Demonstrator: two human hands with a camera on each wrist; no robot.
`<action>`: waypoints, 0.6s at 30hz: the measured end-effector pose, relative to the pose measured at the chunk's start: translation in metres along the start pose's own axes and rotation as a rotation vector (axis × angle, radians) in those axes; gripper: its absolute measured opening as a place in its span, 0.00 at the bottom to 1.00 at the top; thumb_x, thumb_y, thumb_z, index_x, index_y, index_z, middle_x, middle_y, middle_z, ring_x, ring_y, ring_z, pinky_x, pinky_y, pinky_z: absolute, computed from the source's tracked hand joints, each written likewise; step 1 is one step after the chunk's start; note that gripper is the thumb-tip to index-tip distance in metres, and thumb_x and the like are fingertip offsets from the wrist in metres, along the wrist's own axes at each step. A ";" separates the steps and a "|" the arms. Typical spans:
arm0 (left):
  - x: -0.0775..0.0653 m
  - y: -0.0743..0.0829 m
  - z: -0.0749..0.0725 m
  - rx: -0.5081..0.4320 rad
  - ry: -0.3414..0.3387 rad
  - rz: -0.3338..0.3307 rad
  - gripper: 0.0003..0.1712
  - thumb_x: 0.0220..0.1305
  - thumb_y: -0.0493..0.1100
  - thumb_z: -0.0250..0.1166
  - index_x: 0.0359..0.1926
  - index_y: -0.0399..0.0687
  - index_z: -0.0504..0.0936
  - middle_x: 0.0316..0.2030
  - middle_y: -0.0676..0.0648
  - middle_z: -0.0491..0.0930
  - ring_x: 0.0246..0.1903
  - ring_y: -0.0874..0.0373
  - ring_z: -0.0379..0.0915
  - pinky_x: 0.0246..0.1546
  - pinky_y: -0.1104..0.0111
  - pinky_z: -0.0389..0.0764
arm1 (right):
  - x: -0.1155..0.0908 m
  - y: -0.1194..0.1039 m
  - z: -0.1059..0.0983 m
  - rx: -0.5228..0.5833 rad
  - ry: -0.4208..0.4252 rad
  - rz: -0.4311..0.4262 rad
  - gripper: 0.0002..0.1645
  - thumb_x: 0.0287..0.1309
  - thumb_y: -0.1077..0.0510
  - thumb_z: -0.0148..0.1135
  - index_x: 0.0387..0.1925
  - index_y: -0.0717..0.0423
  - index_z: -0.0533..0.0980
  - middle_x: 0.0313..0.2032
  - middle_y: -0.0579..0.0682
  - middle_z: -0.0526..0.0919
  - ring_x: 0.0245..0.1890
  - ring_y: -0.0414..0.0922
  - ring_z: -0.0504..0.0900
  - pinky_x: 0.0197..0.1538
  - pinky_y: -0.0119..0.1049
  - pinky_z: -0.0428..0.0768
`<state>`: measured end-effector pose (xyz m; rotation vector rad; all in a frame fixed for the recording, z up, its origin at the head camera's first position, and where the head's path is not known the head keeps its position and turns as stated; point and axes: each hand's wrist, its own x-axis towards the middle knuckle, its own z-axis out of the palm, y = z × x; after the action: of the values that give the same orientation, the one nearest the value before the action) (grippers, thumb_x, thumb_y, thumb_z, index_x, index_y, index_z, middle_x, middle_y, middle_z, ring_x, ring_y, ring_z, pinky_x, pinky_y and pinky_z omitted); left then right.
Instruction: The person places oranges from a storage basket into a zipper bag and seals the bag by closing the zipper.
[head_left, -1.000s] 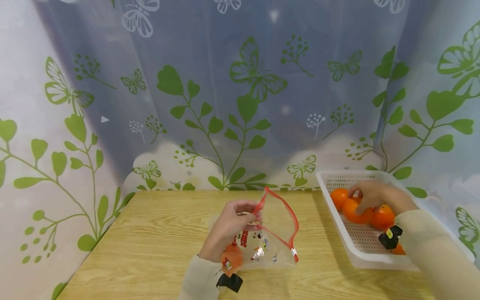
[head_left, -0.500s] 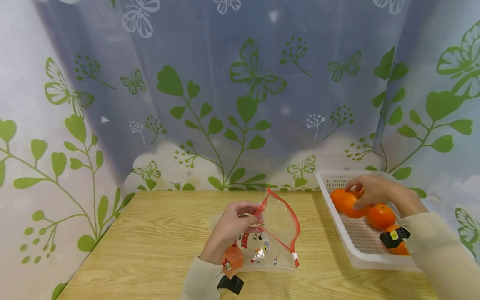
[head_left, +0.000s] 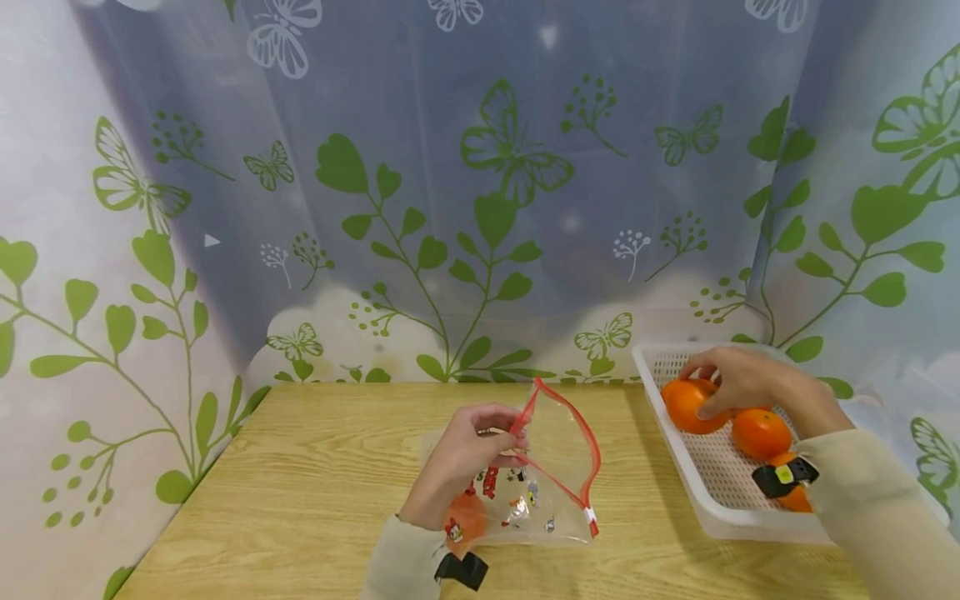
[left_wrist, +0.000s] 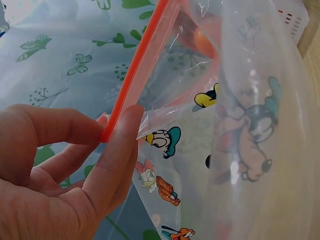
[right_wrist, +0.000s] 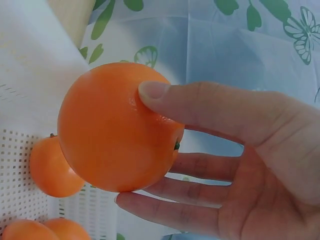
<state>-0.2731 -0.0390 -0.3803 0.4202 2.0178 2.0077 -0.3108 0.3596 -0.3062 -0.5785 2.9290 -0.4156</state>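
My left hand (head_left: 468, 446) pinches the red zip edge of a clear zip bag (head_left: 555, 504) printed with cartoon figures; thumb and fingers meet on that strip (left_wrist: 125, 85) in the left wrist view. The bag's mouth gapes toward the right, and an orange (head_left: 467, 515) shows through its lower left part. Over at the white basket (head_left: 750, 523), my right hand (head_left: 746, 385) grips another orange (right_wrist: 115, 130), thumb on one side and fingertips on the other. That orange is at the basket's left side, nearer the viewer than the others in the right wrist view.
More oranges lie in the basket, one (head_left: 761, 433) beside the right hand and others by the wrist, partly covered by the black wrist strap (head_left: 785, 477). The wooden table (head_left: 322, 483) ends at a patterned curtain (head_left: 420, 250) behind and at the sides.
My right hand has shifted left and slightly up with its orange, which now overlaps the orange at the basket's left. The left hand and bag have hardly moved.
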 end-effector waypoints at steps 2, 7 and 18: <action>0.000 0.000 0.000 0.000 0.000 0.000 0.16 0.69 0.28 0.62 0.56 0.37 0.84 0.49 0.32 0.82 0.39 0.56 0.86 0.43 0.61 0.93 | 0.000 -0.001 -0.001 -0.001 0.001 0.001 0.34 0.48 0.54 0.80 0.58 0.57 0.81 0.52 0.63 0.84 0.49 0.58 0.82 0.47 0.54 0.87; 0.000 0.001 0.000 0.014 0.005 -0.001 0.16 0.69 0.29 0.62 0.56 0.38 0.84 0.46 0.38 0.84 0.40 0.55 0.86 0.42 0.62 0.93 | -0.002 -0.006 -0.004 -0.006 0.009 0.001 0.33 0.48 0.53 0.80 0.58 0.55 0.81 0.52 0.63 0.84 0.49 0.58 0.83 0.47 0.53 0.87; 0.000 0.001 0.000 0.010 -0.002 -0.003 0.16 0.70 0.29 0.62 0.56 0.38 0.84 0.44 0.41 0.84 0.41 0.52 0.86 0.45 0.59 0.92 | -0.008 -0.014 -0.005 0.013 0.037 -0.003 0.33 0.48 0.52 0.80 0.57 0.53 0.82 0.52 0.62 0.85 0.49 0.57 0.83 0.45 0.50 0.87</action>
<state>-0.2726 -0.0390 -0.3798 0.4208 2.0269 1.9946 -0.2995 0.3512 -0.2969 -0.5801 2.9582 -0.4502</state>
